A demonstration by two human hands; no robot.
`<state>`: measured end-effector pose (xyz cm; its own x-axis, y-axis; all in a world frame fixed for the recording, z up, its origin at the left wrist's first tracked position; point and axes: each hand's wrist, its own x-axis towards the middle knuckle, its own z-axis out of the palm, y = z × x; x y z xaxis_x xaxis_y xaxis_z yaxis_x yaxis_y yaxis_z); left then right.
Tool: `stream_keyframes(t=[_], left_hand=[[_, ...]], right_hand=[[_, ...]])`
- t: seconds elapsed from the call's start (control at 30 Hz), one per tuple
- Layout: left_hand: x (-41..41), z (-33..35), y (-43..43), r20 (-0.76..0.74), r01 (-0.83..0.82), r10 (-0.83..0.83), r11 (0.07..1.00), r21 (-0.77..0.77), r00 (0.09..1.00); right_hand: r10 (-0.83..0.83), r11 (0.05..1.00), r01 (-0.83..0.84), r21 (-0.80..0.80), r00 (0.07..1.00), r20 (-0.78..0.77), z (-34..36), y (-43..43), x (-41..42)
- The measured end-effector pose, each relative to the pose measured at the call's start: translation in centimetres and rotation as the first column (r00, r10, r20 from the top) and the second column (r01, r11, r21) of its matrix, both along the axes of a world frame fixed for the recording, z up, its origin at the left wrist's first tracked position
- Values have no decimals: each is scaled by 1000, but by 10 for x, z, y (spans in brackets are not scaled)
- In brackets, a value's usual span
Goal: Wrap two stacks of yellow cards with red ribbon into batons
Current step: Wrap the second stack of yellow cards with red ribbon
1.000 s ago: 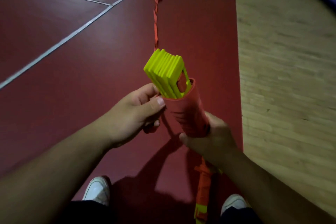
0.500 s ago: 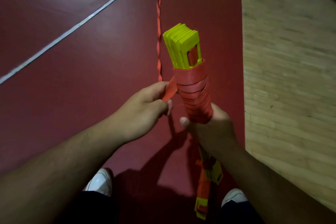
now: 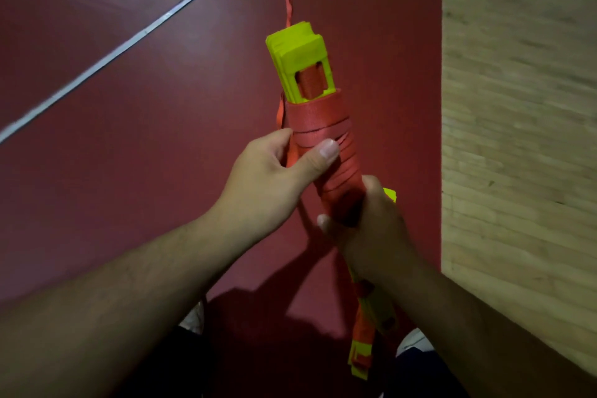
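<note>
One baton (image 3: 324,126) stands nearly upright in the middle of the frame, held above the floor by two hands; its top is a stack of yellow cards (image 3: 298,53) fanned slightly at the edges, with a strip of red showing through a rectangular cut-out in the nearest card; below that, the red ribbon (image 3: 336,168) is wound round the stack in many overlapping turns. The left hand (image 3: 265,178) grips the middle of the baton, thumb pressed flat on the front of the wrap and fingers curled round the far side; the right hand (image 3: 374,233) is closed tight round the lower end, just beneath the left. One loose ribbon tail (image 3: 290,0) runs from behind the cards to a frayed, knotted end in the upper centre. Below the right hand a second lot of yellow cards (image 3: 360,359) hangs on ribbon at the lower right, blurred; how many cards it holds cannot be told. The dark red floor (image 3: 129,145) carries two white lines (image 3: 113,53) that meet in the upper centre; pale wooden boards (image 3: 517,139) fill the right side. Two white shoes (image 3: 416,341) peep in at the bottom.
</note>
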<state>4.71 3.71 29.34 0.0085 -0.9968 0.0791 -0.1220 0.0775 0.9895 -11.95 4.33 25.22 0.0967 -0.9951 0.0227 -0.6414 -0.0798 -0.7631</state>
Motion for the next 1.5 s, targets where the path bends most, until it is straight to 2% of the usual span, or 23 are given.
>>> stream_keyframes(t=[0.07,0.2,0.27,0.33,0.37,0.4,0.47,0.57,0.63,0.7,0.87,0.97,1.03,1.1,1.27,1.37,1.5], left_hand=[[1,7,1,-103,58,-63,997,-52,993],[-4,21,7,-270,168,-200,976,-137,942],[0,22,5,-319,187,-227,971,-151,920],[7,19,0,-326,187,-215,975,-116,920],[11,19,-3,-322,191,-212,977,-97,923],[14,18,-5,-317,207,-222,975,-80,922],[21,18,-9,-301,271,-276,961,-59,913],[33,16,-15,-226,319,-328,945,-80,917],[40,16,-16,-189,352,-365,931,-98,912],[45,16,-16,-139,346,-358,933,-101,924],[55,20,-16,92,267,-261,962,-60,961],[55,18,-17,257,197,-178,979,-50,950],[52,13,-15,291,167,-154,986,-23,944],[46,12,-11,240,154,-151,988,5,959],[30,16,-6,-30,198,-196,973,115,980],[26,7,-6,-199,196,-148,948,251,969],[22,-2,-6,-274,148,-53,930,336,960]], right_hand=[[72,997,-73,22,997,41,7,-3,-6],[193,952,-261,162,918,345,14,-9,-16],[266,850,-436,296,840,474,14,-12,-24],[286,698,-578,423,766,575,15,-11,-29],[300,643,-615,456,750,589,14,-10,-30],[333,633,-622,460,756,563,12,-7,-29],[341,700,-566,436,801,492,6,-1,-24],[197,823,-401,402,866,459,1,1,-21],[190,862,-361,357,882,432,1,-1,-22],[205,876,-355,328,887,413,2,-3,-23],[195,863,-368,347,875,444,0,-2,-22],[149,862,-344,372,874,463,-1,-2,-22],[112,863,-313,397,884,455,-2,-3,-20],[83,865,-284,414,894,440,-2,-3,-18],[19,870,-217,442,912,411,1,0,-14],[22,887,-175,428,940,339,0,2,-12],[-5,899,-117,422,961,276,-3,4,-9]])
